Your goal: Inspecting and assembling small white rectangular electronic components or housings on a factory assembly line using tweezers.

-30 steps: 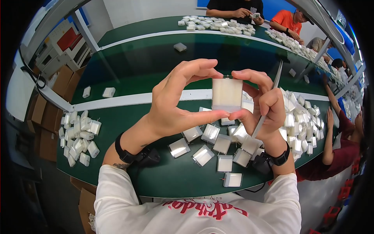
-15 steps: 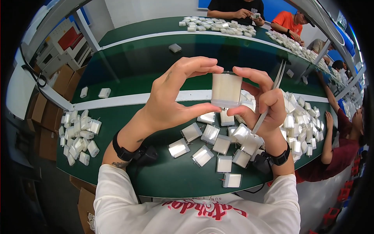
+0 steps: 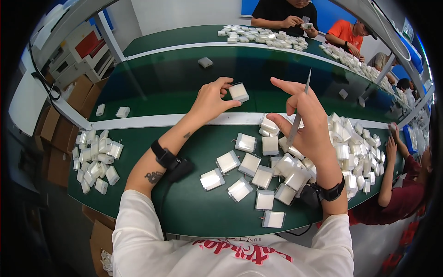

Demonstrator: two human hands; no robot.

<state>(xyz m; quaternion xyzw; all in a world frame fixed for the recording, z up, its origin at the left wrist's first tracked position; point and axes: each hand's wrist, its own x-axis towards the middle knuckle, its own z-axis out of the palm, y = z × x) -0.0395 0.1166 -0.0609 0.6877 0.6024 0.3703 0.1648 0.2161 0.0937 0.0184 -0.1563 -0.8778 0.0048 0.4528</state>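
Out over the far part of the green table, my left hand (image 3: 211, 98) grips a small white block in a clear plastic case (image 3: 239, 92) between thumb and fingers. My right hand (image 3: 313, 127) has a pair of metal tweezers (image 3: 294, 131) tucked in it, pointing up and away. Its thumb and index finger are spread, with nothing between their tips. Below and between my arms lie several similar white blocks (image 3: 250, 164), some with thin wire leads sticking out. More are heaped beside my right hand in a large pile (image 3: 349, 150).
A smaller pile of blocks (image 3: 94, 159) sits at the left. A white rail (image 3: 152, 121) crosses the green table (image 3: 194, 219). Single blocks (image 3: 205, 62) lie beyond it. Cardboard boxes (image 3: 60, 127) stand left. Co-workers (image 3: 284, 16) sit across and at the right.
My hands have come apart. The block has left my right hand and moved left and farther away in my left hand, while the tweezers stay in my right.
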